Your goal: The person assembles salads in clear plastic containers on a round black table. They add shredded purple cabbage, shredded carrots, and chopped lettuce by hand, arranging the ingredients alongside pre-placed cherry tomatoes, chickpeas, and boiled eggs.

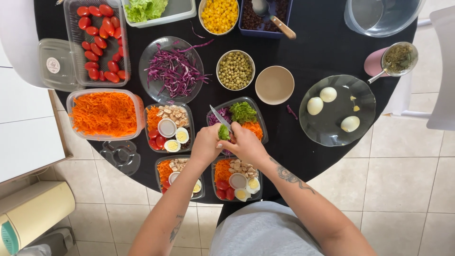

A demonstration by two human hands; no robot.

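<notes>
Three salad trays (169, 127) look fully packed with carrot, tomato, egg and croutons, while the fourth tray (258, 124), holding only lettuce, cabbage and carrot, is what I am filling. My left hand (204, 144) grips a knife (220, 117) and my right hand (245, 143) pinches something green (224, 132) over it. Boiled eggs (327, 102) wait on the glass plate (365, 118).

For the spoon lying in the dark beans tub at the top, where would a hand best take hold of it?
Grip the spoon by its wooden handle, coming from the lower right. The handle sticks out over the tub rim, free of the beans, while the metal bowl end lies among the beans.
</notes>
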